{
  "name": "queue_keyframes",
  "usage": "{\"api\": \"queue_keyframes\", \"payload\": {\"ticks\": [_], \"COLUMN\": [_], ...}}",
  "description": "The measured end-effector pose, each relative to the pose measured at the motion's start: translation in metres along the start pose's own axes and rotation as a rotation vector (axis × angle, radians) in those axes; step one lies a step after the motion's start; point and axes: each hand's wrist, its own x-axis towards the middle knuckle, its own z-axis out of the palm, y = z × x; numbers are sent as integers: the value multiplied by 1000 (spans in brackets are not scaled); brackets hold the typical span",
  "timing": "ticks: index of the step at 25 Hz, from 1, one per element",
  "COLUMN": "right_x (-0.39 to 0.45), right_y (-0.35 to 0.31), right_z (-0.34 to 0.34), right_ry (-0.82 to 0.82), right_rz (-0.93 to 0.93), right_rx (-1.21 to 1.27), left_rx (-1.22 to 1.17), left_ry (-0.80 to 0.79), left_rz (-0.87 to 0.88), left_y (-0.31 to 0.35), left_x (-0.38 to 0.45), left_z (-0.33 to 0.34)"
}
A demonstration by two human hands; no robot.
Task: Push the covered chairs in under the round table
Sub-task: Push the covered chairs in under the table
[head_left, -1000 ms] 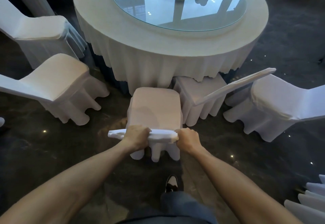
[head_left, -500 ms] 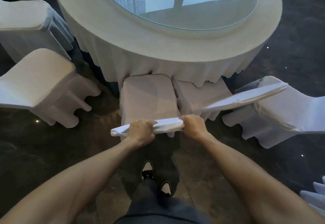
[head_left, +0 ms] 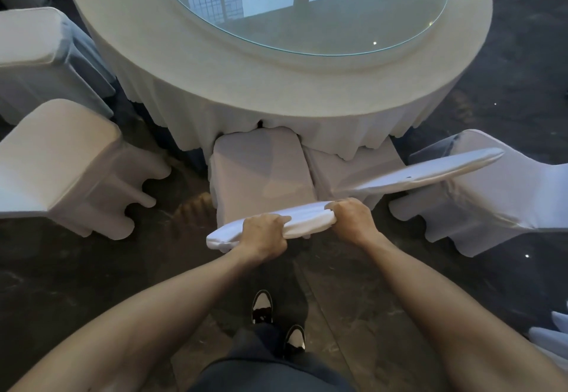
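Head cam: both my hands are clamped on the top of this chair's [head_left: 261,173] backrest, left hand [head_left: 264,233] curled round it near the left end, right hand [head_left: 350,217] gripping the right end, fingers fully wrapped over the cover. The seat's front edge is just tucking under the tablecloth [head_left: 233,114] of the table [head_left: 276,84].

Stuff that could go sideways: the cloth is already bunching up on the seat, so more shoving could drag it. The next chair [head_left: 353,170] on the right sits touching mine, so the covers could snag or I bump it crooked. The stretchy cover could also slide in my grip. The chair on the left [head_left: 61,161] and the far right one [head_left: 491,194] aren't pushed in yet.
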Motion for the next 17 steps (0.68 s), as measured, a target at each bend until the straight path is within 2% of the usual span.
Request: {"api": "queue_keyframes", "payload": {"ticks": [8, 17], "right_x": [10, 10], "right_y": [14, 15], "right_z": [-1, 1], "right_ry": [7, 32], "right_rz": [10, 25], "right_rx": [-26, -32], "left_rx": [0, -4], "left_ry": [-60, -24], "left_rz": [-20, 30], "left_y": [12, 11], "left_x": [12, 14], "left_z": [-10, -10]}}
